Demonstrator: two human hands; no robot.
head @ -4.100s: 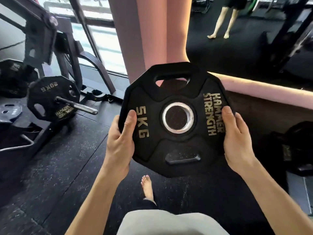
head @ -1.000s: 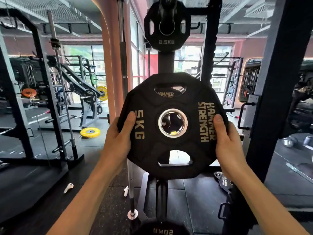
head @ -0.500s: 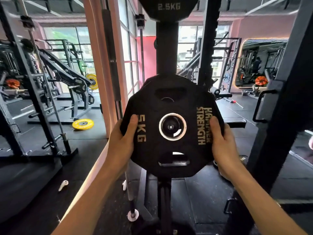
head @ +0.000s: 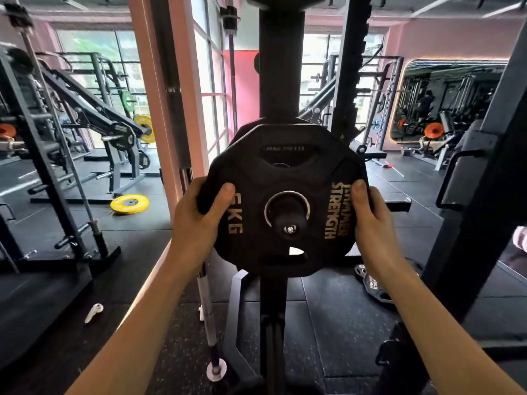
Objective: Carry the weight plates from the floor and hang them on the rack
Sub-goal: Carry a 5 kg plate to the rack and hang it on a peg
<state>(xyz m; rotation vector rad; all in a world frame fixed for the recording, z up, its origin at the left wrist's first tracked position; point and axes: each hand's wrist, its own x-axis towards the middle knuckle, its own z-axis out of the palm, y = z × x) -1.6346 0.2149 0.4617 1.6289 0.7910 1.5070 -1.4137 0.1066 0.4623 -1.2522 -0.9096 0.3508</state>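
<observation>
Head view: plate (head: 285,172) seemingly threaded onto peg (head: 289,222)

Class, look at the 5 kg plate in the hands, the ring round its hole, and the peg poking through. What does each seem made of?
5 kg plate: probably rubber-coated, matt black. Ring: bright metal, shiny. Peg: black, perhaps plastic-capped, with a silvery bolt.

The weight plate (head: 285,172) looks like matt black rubber, faintly textured, with a polished metal ring (head: 286,195) round its hole. The rack post (head: 281,67) is dull black painted metal. The floor (head: 328,323) is speckled rubber matting; a barbell (head: 206,309) shows bright steel.
</observation>
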